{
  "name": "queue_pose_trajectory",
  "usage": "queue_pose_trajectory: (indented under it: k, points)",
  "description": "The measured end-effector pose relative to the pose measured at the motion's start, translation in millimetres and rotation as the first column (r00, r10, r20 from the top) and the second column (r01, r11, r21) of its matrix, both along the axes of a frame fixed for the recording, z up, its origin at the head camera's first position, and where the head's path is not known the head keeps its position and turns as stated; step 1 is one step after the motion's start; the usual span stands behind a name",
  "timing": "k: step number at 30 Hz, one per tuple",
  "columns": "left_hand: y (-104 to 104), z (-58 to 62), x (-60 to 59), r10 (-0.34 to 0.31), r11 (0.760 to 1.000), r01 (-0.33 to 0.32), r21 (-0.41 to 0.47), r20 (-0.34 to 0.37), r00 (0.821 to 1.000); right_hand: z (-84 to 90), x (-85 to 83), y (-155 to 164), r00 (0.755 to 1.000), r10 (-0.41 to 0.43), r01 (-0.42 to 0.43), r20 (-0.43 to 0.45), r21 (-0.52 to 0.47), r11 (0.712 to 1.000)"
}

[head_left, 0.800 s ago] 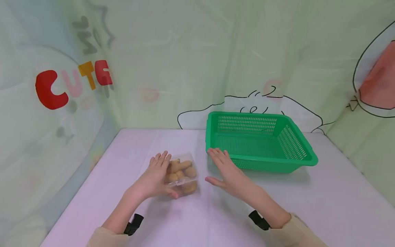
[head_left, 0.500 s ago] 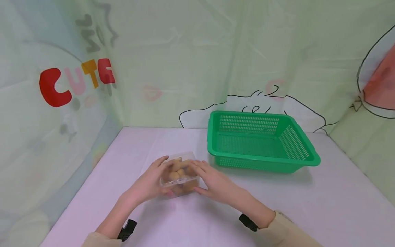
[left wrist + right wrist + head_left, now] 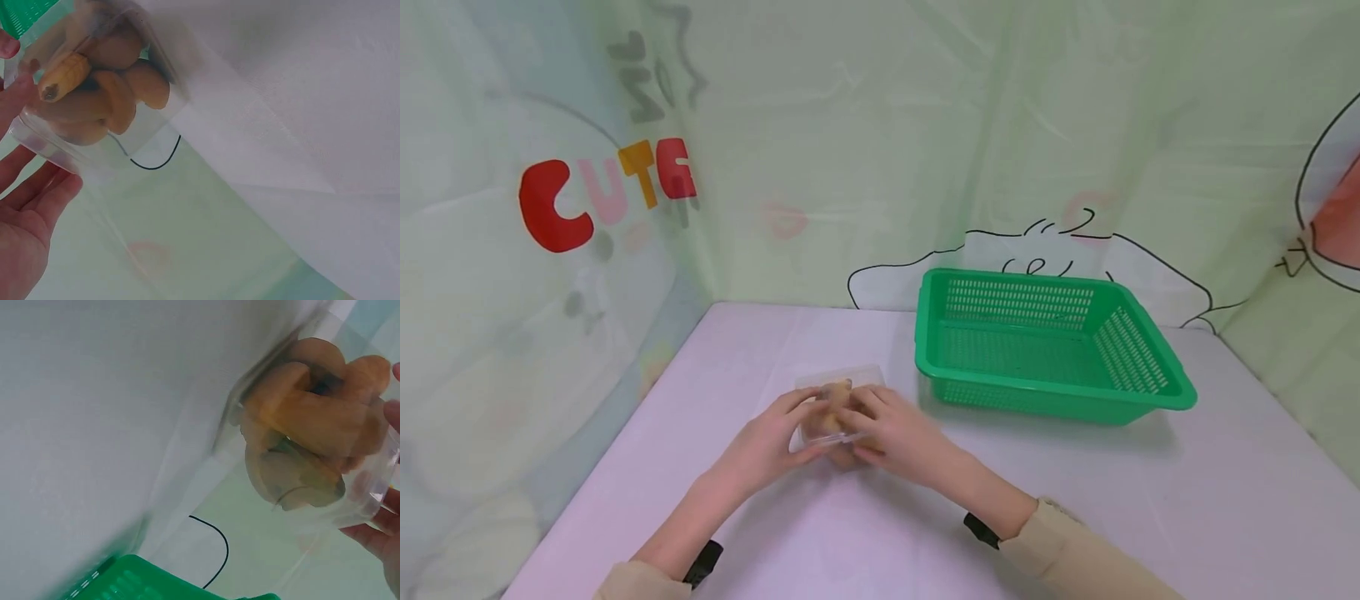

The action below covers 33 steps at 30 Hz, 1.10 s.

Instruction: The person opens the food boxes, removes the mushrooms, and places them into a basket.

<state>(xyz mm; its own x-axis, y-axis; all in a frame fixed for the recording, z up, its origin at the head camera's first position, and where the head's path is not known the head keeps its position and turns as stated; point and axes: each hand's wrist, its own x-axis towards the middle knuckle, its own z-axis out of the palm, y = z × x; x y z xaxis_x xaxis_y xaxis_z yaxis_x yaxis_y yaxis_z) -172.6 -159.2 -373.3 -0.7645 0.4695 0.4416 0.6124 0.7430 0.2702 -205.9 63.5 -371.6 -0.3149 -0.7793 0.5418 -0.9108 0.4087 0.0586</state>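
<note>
A clear plastic box with rounded tan-brown pieces inside stands on the table, left of the middle in the head view. My left hand holds its left side, thumb at the front, fingers curved over the lid. From the other side my right hand grips the lid's right front part, its fingers bent close to the left ones. The left wrist view has fingertips against the box's rim; in the right wrist view, fingers touch its edge. The exact kind of the pieces cannot be made out through the plastic.
A green perforated plastic basket stands to the right, behind the right hand, near the back of the table. The tabletop has a pale lilac cover. Printed fabric curtains close in the back and the sides.
The right hand has come left from beside the basket onto the box. The left hand has shifted its hold, and the fingers of both hands now curve over the lid.
</note>
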Motion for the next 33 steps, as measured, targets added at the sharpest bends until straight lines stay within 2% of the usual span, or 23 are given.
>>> queue_pose_trajectory:
  k: [6, 12, 14, 19, 23, 28, 33]
  points:
    - [-1.6, -3.7, 1.4, -0.035, 0.999, 0.036, 0.027, -0.041, 0.999, -6.1, -5.1, -6.6, 0.991, 0.05, -0.053, -0.122, -0.017, 0.998]
    - [0.8, -4.9, 1.2, -0.048, 0.998, 0.051, 0.035, -0.082, 0.995, -1.0, -3.9, -6.5, 0.959, 0.034, -0.016, -0.282, 0.066, 0.998]
    - [0.9, -4.8, 0.0, -0.046, 0.998, 0.049, 0.028, -0.099, 0.994, 2.4, -4.2, -6.2, 0.951, 0.037, -0.012, -0.307, 0.083, 0.996]
    - [-0.8, -2.6, -2.2, -0.035, 0.999, 0.036, 0.008, -0.109, 0.993, 12.1, -8.3, -6.5, 0.963, 0.065, -0.038, -0.26, 0.106, 0.994]
    - [-3.8, -1.1, -3.0, -0.039, 0.999, 0.04, 0.016, -0.074, 0.996, 17.5, -11.1, -4.6, 0.984, 0.077, -0.06, -0.158, 0.109, 0.992]
    - [-5.7, -1.3, -4.3, -0.035, 0.988, 0.029, 0.155, 0.037, 0.999, 27.3, -13.2, -3.2, 0.998, 0.059, -0.058, -0.009, 0.087, 0.994]
    - [-5.0, -2.9, -5.9, 0.004, 0.956, -0.051, 0.289, 0.161, 0.987, 37.6, -17.5, -5.4, 0.995, 0.046, -0.049, 0.093, 0.032, 0.998]
